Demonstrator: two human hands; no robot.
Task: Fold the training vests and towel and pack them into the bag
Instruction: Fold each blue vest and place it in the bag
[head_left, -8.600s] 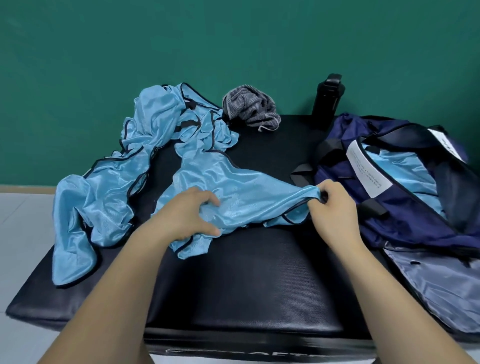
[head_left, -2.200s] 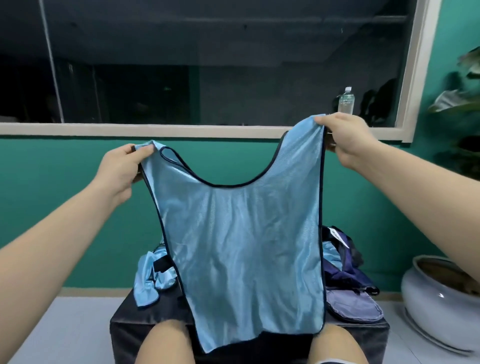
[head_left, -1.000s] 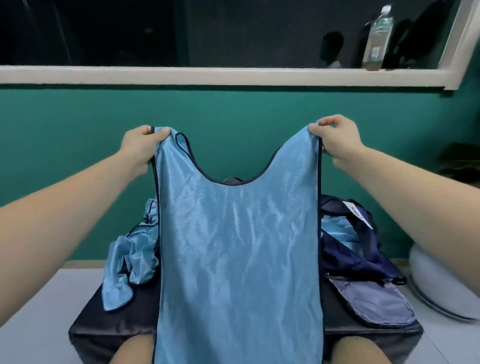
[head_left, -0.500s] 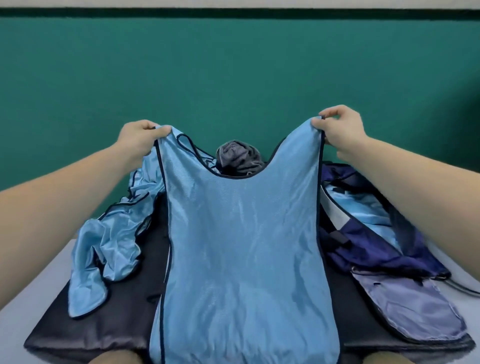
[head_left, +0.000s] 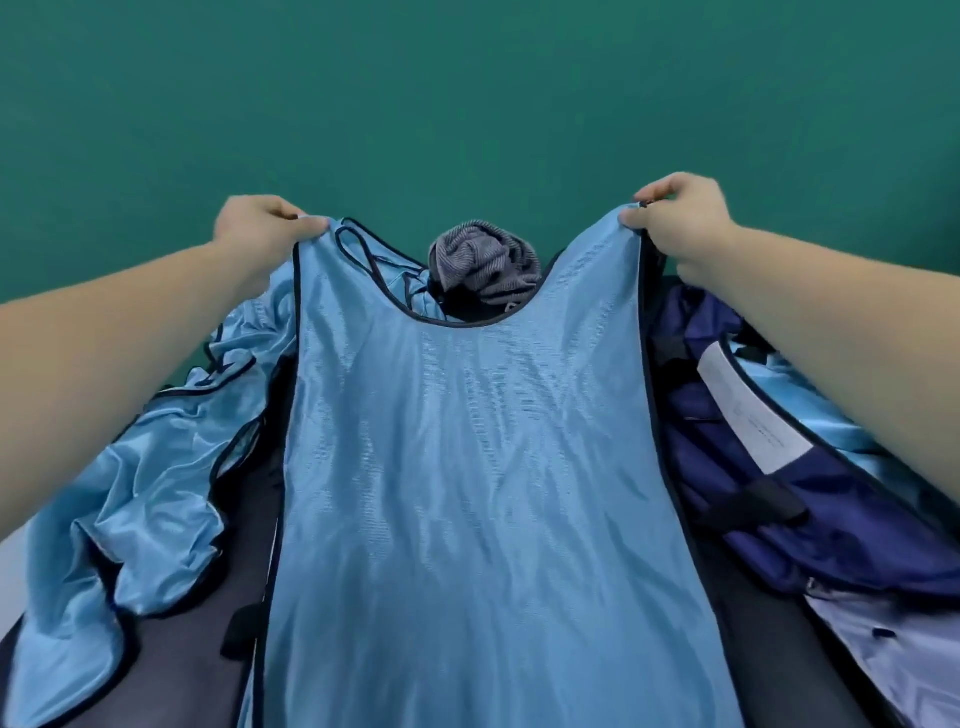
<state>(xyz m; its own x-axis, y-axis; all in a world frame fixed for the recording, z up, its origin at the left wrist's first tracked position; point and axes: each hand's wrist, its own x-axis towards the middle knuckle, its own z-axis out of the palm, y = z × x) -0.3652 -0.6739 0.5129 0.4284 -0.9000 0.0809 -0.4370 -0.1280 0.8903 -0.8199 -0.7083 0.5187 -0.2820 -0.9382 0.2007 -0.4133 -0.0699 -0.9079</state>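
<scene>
**Trainee:** Which step is in hand?

**Instructor:** Folding, first stage. One light-blue training vest (head_left: 478, 467) is spread front-up over the middle of the black padded surface (head_left: 192, 654). It is stretched between both hands by its shoulder straps. Its lower part appears to lie on the surface, and the hem runs out of view at the near edge. No fold has been made in it yet.

**Trainee:** State of the hands?

**Instructor:** Left hand (head_left: 260, 226): fingers curled, thumb against them, pinching the top of the left strap. Right hand (head_left: 680, 218): the same pinch on the top of the right strap. Both hands are raised at the far end of the vest. Neither touches anything else.

**Trainee:** Where are the other items?

**Instructor:** A second vest (head_left: 156, 493) lies crumpled and unfolded at the left. The grey towel (head_left: 485, 265) sits bunched at the far side, visible through the neckline. The navy bag (head_left: 769, 499) lies open at the right, just beside the spread vest. There is light-blue fabric (head_left: 831, 434) inside it, probably a vest already packed.

**Trainee:** What does the next move call for?

**Instructor:** In my judgement, lower the straps to the surface so the vest lies flat, smooth it, then fold. The fabric looks thin and slippery, so release both straps evenly or the panel will likely skew. Keep it off the crumpled vest.
</scene>
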